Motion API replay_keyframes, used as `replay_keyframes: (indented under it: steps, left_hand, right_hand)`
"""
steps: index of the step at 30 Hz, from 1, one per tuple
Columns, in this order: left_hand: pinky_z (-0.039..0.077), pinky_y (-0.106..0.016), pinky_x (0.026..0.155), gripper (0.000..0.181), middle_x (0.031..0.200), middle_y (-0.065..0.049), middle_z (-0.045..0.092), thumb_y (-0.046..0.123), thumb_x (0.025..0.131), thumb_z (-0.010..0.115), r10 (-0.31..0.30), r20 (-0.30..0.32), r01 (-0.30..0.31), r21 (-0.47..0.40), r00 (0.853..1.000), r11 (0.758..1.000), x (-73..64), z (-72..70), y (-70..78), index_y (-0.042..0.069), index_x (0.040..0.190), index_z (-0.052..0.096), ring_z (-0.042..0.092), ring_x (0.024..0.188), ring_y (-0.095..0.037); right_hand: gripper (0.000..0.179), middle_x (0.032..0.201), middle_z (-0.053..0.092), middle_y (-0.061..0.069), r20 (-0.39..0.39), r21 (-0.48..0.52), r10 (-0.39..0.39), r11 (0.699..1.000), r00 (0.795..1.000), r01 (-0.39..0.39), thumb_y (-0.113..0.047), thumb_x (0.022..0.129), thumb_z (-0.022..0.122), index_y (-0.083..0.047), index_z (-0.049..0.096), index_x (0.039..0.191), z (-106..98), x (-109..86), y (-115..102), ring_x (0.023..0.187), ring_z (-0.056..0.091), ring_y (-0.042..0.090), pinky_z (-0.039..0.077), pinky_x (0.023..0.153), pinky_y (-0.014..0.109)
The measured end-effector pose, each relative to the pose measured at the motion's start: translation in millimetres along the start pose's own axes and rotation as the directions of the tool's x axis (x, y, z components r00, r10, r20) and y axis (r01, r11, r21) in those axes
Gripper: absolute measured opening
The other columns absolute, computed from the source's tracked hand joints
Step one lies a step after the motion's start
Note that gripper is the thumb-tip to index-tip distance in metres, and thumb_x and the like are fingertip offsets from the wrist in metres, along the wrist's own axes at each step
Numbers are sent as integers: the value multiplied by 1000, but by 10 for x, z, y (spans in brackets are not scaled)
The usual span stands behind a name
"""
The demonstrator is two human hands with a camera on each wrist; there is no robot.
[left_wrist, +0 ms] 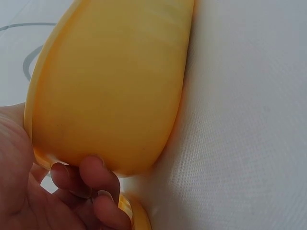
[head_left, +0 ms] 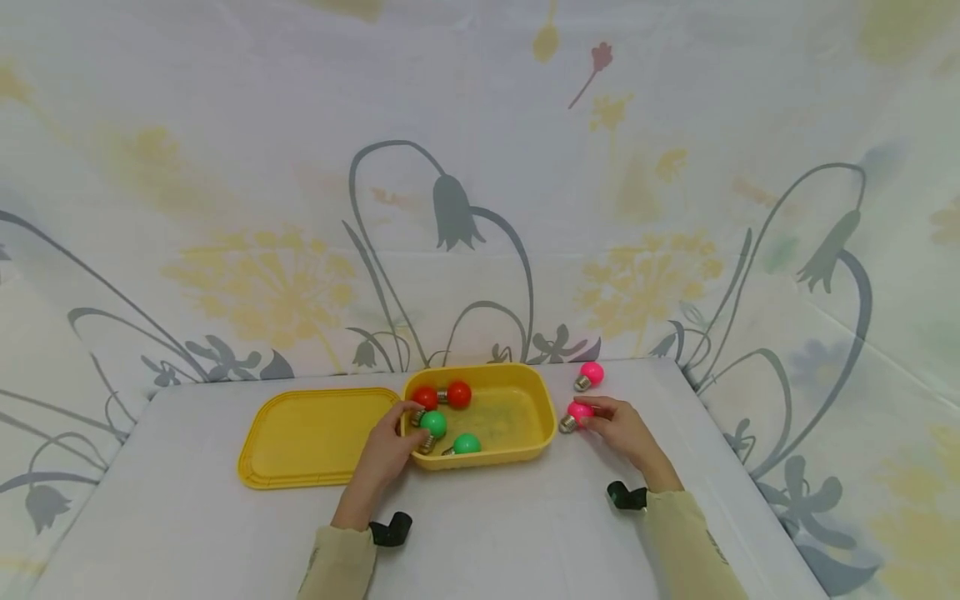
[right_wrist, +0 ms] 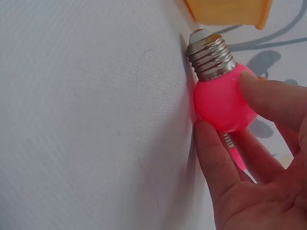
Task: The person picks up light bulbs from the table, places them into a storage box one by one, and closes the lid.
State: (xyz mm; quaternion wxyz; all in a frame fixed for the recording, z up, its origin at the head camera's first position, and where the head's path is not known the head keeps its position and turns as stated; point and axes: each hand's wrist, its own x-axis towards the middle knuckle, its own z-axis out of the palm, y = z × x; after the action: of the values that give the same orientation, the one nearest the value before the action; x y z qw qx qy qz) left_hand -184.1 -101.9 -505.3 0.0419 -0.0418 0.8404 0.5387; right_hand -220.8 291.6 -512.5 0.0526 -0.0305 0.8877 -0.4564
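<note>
My left hand [head_left: 384, 454] grips the left end of a yellow plastic box [head_left: 517, 417]. In the left wrist view its fingers [left_wrist: 100, 177] curl against the box's outer wall [left_wrist: 110, 96]. Inside the box, toward its left side, lie two red light bulbs [head_left: 459, 394] and two green light bulbs [head_left: 433, 423] with metal screw bases. Just right of the box, my right hand [head_left: 624, 431] pinches a pink light bulb [right_wrist: 223, 103] by its round globe. The metal base of this bulb points toward the box, and the globe is at the table surface.
A second pink bulb [head_left: 592, 372] lies behind my right hand, near the back edge of the table. Left of the box lies a flat yellow lid [head_left: 315, 437]. White cloth [head_left: 517, 533] covers the table, and a flower-patterned sheet [head_left: 480, 275] hangs behind it.
</note>
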Motion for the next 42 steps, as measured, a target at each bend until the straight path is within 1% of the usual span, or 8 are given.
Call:
replay_keyframes:
  steps: [4, 10, 15, 21, 24, 27, 31, 42]
  left_hand:
    - [35, -58, 110, 37, 145, -20, 49, 16, 92, 68, 6, 6, -6, 9, 1000, 1000, -9, -2, -3, 14, 127, 59, 44, 130, -39]
    - [35, -58, 110, 37, 145, -20, 49, 17, 92, 68, 9, 12, -10, 15, 1000, 1000, -13, -7, -3, 14, 128, 59, 45, 130, -39]
    - [35, -57, 110, 36, 145, -20, 48, 16, 93, 68, 7, 9, -7, 13, 1000, 1000, -6, -10, 6, 14, 128, 58, 44, 130, -39]
    - [34, -57, 110, 36, 145, -20, 48, 15, 93, 67, 6, 13, -7, 6, 1000, 1000, 6, -3, -3, 14, 128, 58, 44, 131, -39]
    - [34, -57, 111, 36, 146, -20, 48, 16, 92, 68, -4, 8, 4, 1, 1000, 1000, 6, -4, -6, 14, 127, 59, 43, 132, -39]
    - [34, -58, 110, 36, 146, -20, 47, 16, 92, 68, -6, 5, 6, 4, 1000, 1000, 3, -3, -10, 14, 127, 59, 43, 132, -39]
    - [34, -58, 110, 37, 147, -21, 47, 16, 92, 68, -6, 7, 6, 13, 1000, 1000, -8, -6, -5, 14, 128, 58, 43, 133, -40]
    - [34, -59, 110, 37, 146, -22, 47, 16, 92, 67, 5, 8, -5, 20, 1000, 1000, -5, 0, -15, 13, 128, 58, 42, 134, -41]
  right_hand:
    - [37, 123, 66, 13, -4, 20, 23, 1000, 1000, -23, -10, 93, 67, -9, 66, 130, 6, -2, 16, 109, 58, 31, 54, 90, 35]
    - [39, 122, 67, 14, -15, 76, 22, 997, 1000, -21, -11, 92, 69, -5, 65, 130, 16, -7, 44, 111, 59, 32, 52, 92, 34]
    - [39, 120, 68, 15, -33, 85, 1, 996, 999, 2, -10, 91, 69, -4, 65, 130, 21, 2, 26, 109, 60, 32, 52, 91, 32]
    - [40, 121, 67, 16, -35, 103, 17, 995, 999, -13, -10, 91, 70, -3, 64, 130, 25, -5, 26, 109, 60, 32, 52, 85, 26]
    - [39, 120, 67, 16, -43, 119, 17, 993, 999, -11, -9, 91, 70, -3, 65, 129, 24, -14, 32, 109, 60, 33, 52, 83, 24]
    - [39, 121, 66, 18, -55, 119, 5, 993, 998, 1, -8, 91, 70, -2, 65, 129, 20, -25, 39, 109, 61, 34, 51, 83, 22]
    - [38, 124, 64, 19, -70, 127, 14, 992, 997, -5, -7, 91, 70, -2, 65, 128, 17, -34, 48, 109, 60, 35, 51, 83, 19]
    - [40, 125, 61, 20, -74, 185, 40, 982, 996, -26, -10, 93, 69, -2, 62, 131, -9, -65, 58, 112, 57, 35, 54, 82, 21]
